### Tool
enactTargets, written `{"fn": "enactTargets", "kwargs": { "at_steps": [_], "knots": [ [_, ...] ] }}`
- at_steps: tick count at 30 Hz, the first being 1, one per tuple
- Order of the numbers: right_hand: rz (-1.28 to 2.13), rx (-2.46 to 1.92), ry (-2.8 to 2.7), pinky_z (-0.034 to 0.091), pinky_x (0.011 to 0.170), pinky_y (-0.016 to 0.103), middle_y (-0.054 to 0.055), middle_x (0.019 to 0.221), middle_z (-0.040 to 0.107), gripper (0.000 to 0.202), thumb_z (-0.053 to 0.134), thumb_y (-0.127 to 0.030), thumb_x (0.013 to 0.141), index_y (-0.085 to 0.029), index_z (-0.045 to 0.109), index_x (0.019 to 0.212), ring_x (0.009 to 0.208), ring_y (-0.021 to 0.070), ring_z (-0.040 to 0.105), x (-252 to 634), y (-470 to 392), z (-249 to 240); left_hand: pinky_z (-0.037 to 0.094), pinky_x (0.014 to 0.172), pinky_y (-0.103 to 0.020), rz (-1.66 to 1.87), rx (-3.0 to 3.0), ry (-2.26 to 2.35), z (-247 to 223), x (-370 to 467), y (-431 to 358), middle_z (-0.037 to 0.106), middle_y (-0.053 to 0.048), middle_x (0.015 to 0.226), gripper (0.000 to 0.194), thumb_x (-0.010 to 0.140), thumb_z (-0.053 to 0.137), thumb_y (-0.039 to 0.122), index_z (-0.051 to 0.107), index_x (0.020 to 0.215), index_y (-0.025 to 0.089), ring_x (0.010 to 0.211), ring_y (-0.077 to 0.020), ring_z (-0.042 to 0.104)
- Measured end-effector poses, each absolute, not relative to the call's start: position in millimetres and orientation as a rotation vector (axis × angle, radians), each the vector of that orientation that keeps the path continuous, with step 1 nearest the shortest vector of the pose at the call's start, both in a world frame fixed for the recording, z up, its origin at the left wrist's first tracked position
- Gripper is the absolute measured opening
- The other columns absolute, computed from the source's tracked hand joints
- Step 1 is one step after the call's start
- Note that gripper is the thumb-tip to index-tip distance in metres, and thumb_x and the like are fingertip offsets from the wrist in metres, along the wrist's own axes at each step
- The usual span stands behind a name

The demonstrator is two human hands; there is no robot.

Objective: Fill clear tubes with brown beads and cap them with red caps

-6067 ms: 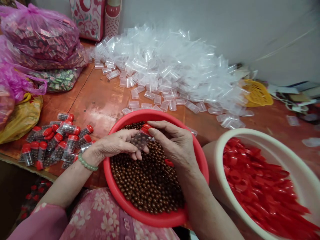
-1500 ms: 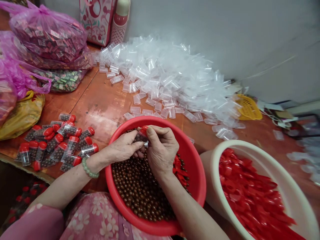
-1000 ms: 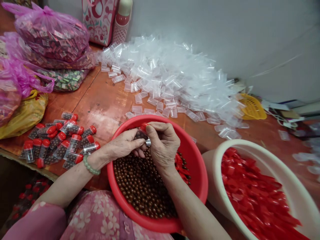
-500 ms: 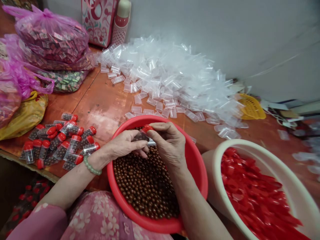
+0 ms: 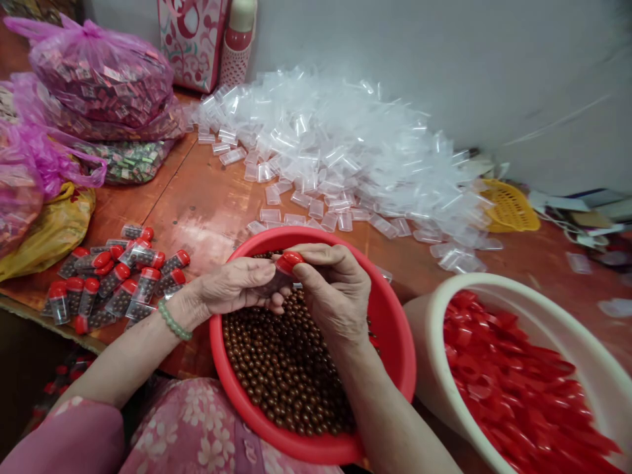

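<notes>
My left hand point(image 5: 237, 283), palm turned up, is closed round a small clear container point(image 5: 270, 287) of dark balls, partly hidden by the fingers. My right hand point(image 5: 338, 289) pinches a red cap point(image 5: 293, 258) at the container's upper end. A second red piece shows right beside that cap; whether it belongs to another container I cannot tell. Both hands are above a red basin point(image 5: 403, 359) of shiny brown balls point(image 5: 281, 368). To the left lies a pile of filled containers with red caps point(image 5: 121, 280).
A large heap of clear containers point(image 5: 320, 145) lies along the wall. At the right stands a cream tub point(image 5: 434, 329) of loose red caps point(image 5: 513, 388). Pink plastic bags point(image 5: 103, 72), a yellow bag point(image 5: 59, 227), a flask point(image 5: 238, 43) and a yellow basket point(image 5: 511, 205) surround the work area.
My left hand has turned its palm further up around the container, its thumb now near the red cap. The right hand stays pinching at the cap. The view has shifted slightly.
</notes>
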State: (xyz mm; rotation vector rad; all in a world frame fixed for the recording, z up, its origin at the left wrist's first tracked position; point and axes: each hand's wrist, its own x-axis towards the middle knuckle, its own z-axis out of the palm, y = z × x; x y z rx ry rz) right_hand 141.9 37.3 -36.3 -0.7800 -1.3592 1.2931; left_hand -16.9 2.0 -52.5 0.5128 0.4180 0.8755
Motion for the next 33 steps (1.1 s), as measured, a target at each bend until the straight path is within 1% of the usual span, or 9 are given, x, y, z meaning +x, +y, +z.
{"fn": "enactTargets", "kwargs": {
  "at_steps": [5,7,11,17,21,24,26,30,33],
  "knots": [
    [1.199,-0.780,-1.379,0.061,0.071,0.032,-0.002,0.087,0.072,0.012,0.073,-0.016,0.077,-0.025,0.066,0.083,0.081,0.0153,0.070,138.1,30.7,-32.6,0.050,0.071,-0.023,0.899,0.535,0.430,-50.0,-16.1,3.3,0.061,-0.003,0.081,0.039,0.071,0.079,0.043,0.068,0.092,0.011,0.073,-0.0093,0.058],
    [1.177,-0.777,-1.371,0.061,0.073,0.031,-0.002,0.087,0.072,0.013,0.072,-0.015,0.077,-0.025,0.066,0.083,0.082,0.0147,0.070,136.8,30.5,-34.1,0.050,0.071,-0.023,0.899,0.533,0.432,-49.8,-15.9,3.7,0.060,-0.002,0.080,0.040,0.071,0.080,0.044,0.068,0.091,0.011,0.072,-0.0090,0.057],
    [1.181,-0.778,-1.363,0.061,0.073,0.036,-0.002,0.088,0.071,0.010,0.072,-0.022,0.078,-0.025,0.064,0.084,0.082,0.0170,0.071,134.3,31.6,-40.2,0.050,0.070,-0.023,0.887,0.493,0.439,-49.3,-16.6,3.1,0.061,-0.003,0.080,0.041,0.067,0.082,0.042,0.066,0.088,0.011,0.072,-0.0095,0.058],
    [1.088,-0.799,-1.444,0.060,0.061,0.030,0.000,0.088,0.072,0.011,0.074,-0.024,0.076,-0.024,0.064,0.082,0.075,0.0158,0.070,133.5,33.5,-43.7,0.050,0.070,-0.024,0.942,0.465,0.457,-49.1,-15.8,-1.6,0.061,-0.002,0.079,0.040,0.067,0.082,0.043,0.065,0.085,0.011,0.070,-0.0092,0.058],
    [1.030,-0.794,-1.620,0.058,0.064,0.030,0.001,0.089,0.072,0.007,0.071,-0.020,0.079,-0.024,0.065,0.083,0.077,0.0160,0.070,141.0,38.6,-42.2,0.050,0.072,-0.025,0.965,0.485,0.471,-50.3,-14.3,-3.1,0.060,-0.002,0.078,0.039,0.069,0.081,0.043,0.065,0.084,0.011,0.071,-0.0093,0.058],
    [0.932,-0.765,-1.774,0.058,0.068,0.032,0.003,0.094,0.073,0.009,0.068,-0.019,0.082,-0.025,0.066,0.089,0.084,0.0179,0.070,149.5,42.4,-41.1,0.050,0.075,-0.026,0.958,0.514,0.472,-51.7,-13.8,-2.1,0.061,-0.002,0.079,0.040,0.070,0.080,0.045,0.066,0.086,0.011,0.073,-0.0098,0.059],
    [0.806,-0.748,-1.901,0.058,0.073,0.035,0.004,0.100,0.073,0.021,0.073,-0.024,0.078,-0.026,0.065,0.098,0.090,0.0211,0.069,154.1,44.0,-40.1,0.049,0.076,-0.025,0.972,0.524,0.501,-52.0,-13.5,-0.9,0.061,-0.003,0.079,0.040,0.070,0.079,0.046,0.066,0.084,0.011,0.074,-0.0101,0.059],
    [0.446,-0.670,-2.196,0.056,0.080,0.042,0.010,0.107,0.070,0.069,0.084,-0.038,0.064,-0.025,0.053,0.124,0.094,0.0276,0.067,155.5,45.5,-39.2,0.046,0.073,-0.022,0.979,0.550,0.533,-49.3,-11.6,0.6,0.064,-0.004,0.081,0.040,0.070,0.079,0.046,0.066,0.084,0.011,0.076,-0.0112,0.059],
    [0.253,-0.636,-2.344,0.053,0.078,0.047,0.017,0.111,0.066,0.088,0.079,-0.047,0.069,-0.018,0.037,0.140,0.096,0.0323,0.063,150.6,45.0,-40.4,0.046,0.073,-0.025,0.976,0.520,0.508,-46.9,-9.5,-0.4,0.062,-0.003,0.074,0.035,0.073,0.077,0.045,0.065,0.080,0.013,0.071,-0.0117,0.058]
  ]
}}
